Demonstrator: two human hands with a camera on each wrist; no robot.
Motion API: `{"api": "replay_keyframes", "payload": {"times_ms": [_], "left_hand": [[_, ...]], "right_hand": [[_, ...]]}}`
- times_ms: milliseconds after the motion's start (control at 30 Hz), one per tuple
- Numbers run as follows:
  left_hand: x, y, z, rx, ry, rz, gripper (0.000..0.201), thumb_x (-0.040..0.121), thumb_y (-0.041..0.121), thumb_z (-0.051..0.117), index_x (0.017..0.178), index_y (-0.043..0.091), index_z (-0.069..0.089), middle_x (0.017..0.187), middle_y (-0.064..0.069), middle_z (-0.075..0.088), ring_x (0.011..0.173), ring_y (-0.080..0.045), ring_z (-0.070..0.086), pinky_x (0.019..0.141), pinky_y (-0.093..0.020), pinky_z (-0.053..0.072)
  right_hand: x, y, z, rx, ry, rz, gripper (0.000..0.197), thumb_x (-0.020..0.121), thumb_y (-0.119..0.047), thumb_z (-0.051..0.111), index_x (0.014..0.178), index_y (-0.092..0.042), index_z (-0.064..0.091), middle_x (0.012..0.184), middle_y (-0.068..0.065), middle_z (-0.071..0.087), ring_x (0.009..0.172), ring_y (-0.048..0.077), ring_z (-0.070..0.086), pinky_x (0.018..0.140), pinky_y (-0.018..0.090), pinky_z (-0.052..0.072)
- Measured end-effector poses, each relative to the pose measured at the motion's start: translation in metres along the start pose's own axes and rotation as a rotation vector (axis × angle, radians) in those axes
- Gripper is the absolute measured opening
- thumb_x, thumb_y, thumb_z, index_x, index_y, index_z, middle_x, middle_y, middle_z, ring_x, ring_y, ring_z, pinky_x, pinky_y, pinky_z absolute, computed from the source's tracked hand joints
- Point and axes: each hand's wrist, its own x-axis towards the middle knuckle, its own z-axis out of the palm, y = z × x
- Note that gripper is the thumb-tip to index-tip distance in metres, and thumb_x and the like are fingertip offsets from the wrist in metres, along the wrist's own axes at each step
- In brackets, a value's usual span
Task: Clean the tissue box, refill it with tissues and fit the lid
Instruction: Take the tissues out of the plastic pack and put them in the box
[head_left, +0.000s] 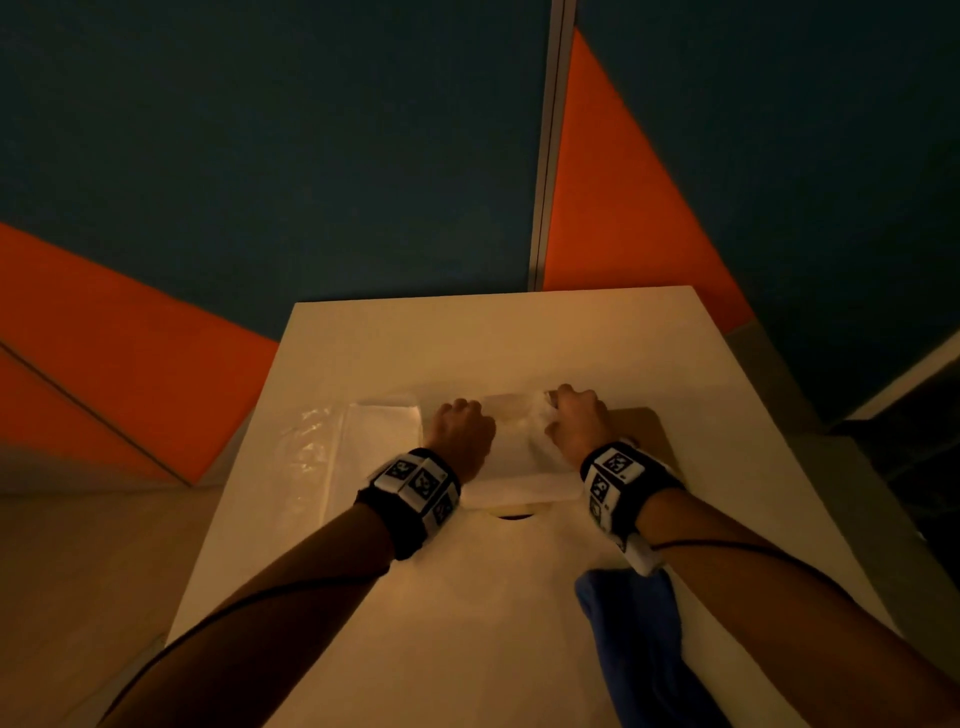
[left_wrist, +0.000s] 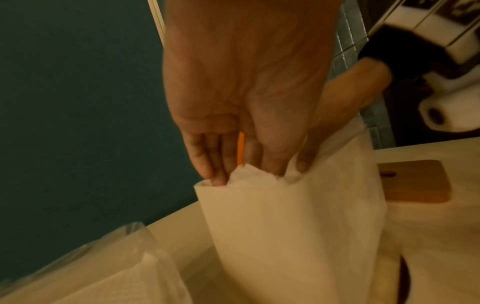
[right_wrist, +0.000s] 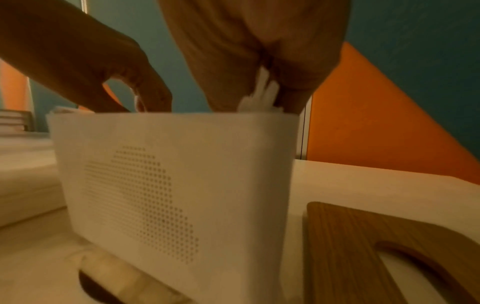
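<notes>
While both hands (head_left: 462, 431) (head_left: 576, 426) are pinching tissues (right_wrist: 259, 98) into the box (right_wrist: 176, 185) mid-frame | refilling | lid (right_wrist: 363, 246) lower right, still waiting

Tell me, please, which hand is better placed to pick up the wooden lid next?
Right hand, probably: the wooden lid lies on the table just beside it, right of the tissue box. The left hand is on the box's far side.

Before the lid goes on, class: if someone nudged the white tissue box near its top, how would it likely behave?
The white tissue box stands tall and narrow on the table, so it may tip. Its thin perforated walls suggest it is light and would probably slide. The left hand and right hand, pressing tissues in, probably steady it.
</notes>
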Motion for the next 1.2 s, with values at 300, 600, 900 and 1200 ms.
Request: {"api": "replay_keyframes", "payload": {"times_ms": [300,600,900,1200], "left_hand": [[0.005,0.014,-0.001,0.082,-0.145,-0.034,0.032,0.092,0.018,0.052,0.121,0.004,0.055,0.132,-0.018,0.051,0.124,-0.035,0.047,0.102,-0.041,0.039],[-0.006,-0.001,0.005,-0.230,-0.049,0.020,0.034,0.089,0.027,0.057,0.118,0.008,0.060,0.128,-0.013,0.056,0.118,-0.030,0.052,0.101,-0.038,0.042],[-0.071,-0.068,0.034,-0.704,0.171,-0.572,0.026,0.082,0.025,0.064,0.102,0.011,0.057,0.106,-0.015,0.062,0.098,-0.033,0.060,0.084,-0.040,0.051],[-0.109,-0.039,0.066,-0.721,-0.142,-0.716,0.065,0.076,0.054,0.062,0.121,0.011,0.045,0.123,-0.013,0.050,0.115,-0.033,0.051,0.091,-0.039,0.044]], "right_hand": [[-0.005,-0.004,-0.008,-0.191,0.005,-0.106,0.045,0.088,-0.003,0.054,0.130,-0.003,0.039,0.119,0.021,0.057,0.103,0.038,0.062,0.079,0.041,0.051],[-0.011,-0.005,-0.005,-0.398,-0.132,-0.184,0.052,0.090,0.005,0.049,0.139,0.001,0.032,0.129,0.023,0.052,0.115,0.037,0.056,0.091,0.040,0.049],[-0.018,-0.030,-0.031,-0.333,-0.094,-0.178,0.051,0.089,-0.009,0.059,0.135,-0.004,0.038,0.125,0.018,0.053,0.111,0.035,0.060,0.084,0.039,0.051],[-0.012,-0.150,0.018,-0.226,-0.331,-0.598,0.030,0.091,-0.011,0.050,0.118,-0.013,0.063,0.130,0.014,0.054,0.115,0.032,0.057,0.097,0.035,0.048]]}}
